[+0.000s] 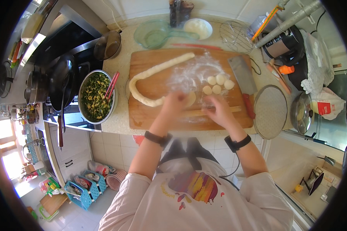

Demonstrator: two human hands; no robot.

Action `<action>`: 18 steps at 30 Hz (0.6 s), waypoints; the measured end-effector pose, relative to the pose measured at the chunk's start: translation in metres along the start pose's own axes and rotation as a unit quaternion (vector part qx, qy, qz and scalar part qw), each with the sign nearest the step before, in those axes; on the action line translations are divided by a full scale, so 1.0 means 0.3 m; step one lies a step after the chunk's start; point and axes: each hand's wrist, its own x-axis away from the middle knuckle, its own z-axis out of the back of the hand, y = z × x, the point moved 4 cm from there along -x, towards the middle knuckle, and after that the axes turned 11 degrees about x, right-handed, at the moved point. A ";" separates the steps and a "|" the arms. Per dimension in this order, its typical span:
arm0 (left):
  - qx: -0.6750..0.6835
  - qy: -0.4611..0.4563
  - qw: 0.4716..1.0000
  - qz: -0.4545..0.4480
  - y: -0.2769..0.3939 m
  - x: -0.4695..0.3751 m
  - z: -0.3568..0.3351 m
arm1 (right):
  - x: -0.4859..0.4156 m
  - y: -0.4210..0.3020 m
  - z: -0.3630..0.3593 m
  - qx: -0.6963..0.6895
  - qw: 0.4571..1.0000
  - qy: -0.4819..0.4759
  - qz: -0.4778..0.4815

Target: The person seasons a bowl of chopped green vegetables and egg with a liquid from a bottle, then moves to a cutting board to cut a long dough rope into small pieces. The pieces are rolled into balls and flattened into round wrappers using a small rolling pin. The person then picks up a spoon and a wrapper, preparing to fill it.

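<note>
A long dough rope (150,70) lies in a U shape on the wooden board (150,118). My left hand (176,101) is blurred, by the rope's lower end, its fingers at the edge of a flattened dough round (191,98); whether it grips the round is unclear. My right hand (217,108) is over a thin wooden rolling pin (235,109), with fingers curved; its hold on the pin cannot be made out. Several small dough pieces (216,89) sit above my right hand, beside scattered flour (190,69). A cleaver (243,76) with a red handle rests at the board's right.
Left of the board stands a steel bowl (80,101) of chopped greens and egg, with red chopsticks. Behind are a green plastic ladle (153,34), a white bowl of flour (209,27) and a wire rack (234,31). A round tray (270,112) lies at right.
</note>
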 end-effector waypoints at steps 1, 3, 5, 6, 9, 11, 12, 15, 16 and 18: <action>-0.028 0.020 0.999 -0.017 -0.005 -0.012 0.002 | 0.023 0.003 0.000 0.062 0.997 -0.002 0.035; -0.084 0.057 0.993 -0.053 -0.004 -0.039 -0.010 | 0.055 0.011 -0.024 0.075 0.993 -0.034 0.087; -0.103 0.061 0.990 -0.076 0.000 -0.056 -0.029 | 0.080 0.023 -0.044 0.083 0.989 -0.049 0.116; -0.106 0.059 0.988 -0.096 0.005 -0.058 -0.030 | 0.087 0.029 -0.049 0.083 0.988 -0.050 0.121; -0.086 0.016 0.990 -0.107 0.012 -0.051 -0.038 | 0.110 0.031 -0.060 0.062 0.987 -0.088 0.118; -0.105 -0.034 0.992 -0.066 0.005 -0.045 -0.052 | 0.122 0.020 -0.052 0.079 0.990 -0.075 0.094; -0.119 -0.054 0.991 -0.040 -0.001 -0.043 -0.060 | 0.125 0.010 -0.048 0.107 0.991 -0.043 0.074; -0.183 -0.059 0.977 -0.087 0.006 -0.037 -0.087 | 0.112 -0.020 -0.065 0.195 0.980 0.010 0.047; -0.187 -0.066 0.974 -0.108 0.005 -0.036 -0.094 | 0.097 -0.024 -0.080 0.228 0.973 0.011 0.046; -0.201 -0.080 0.965 -0.151 0.003 -0.039 -0.109 | 0.050 -0.014 -0.113 0.277 0.961 0.020 0.021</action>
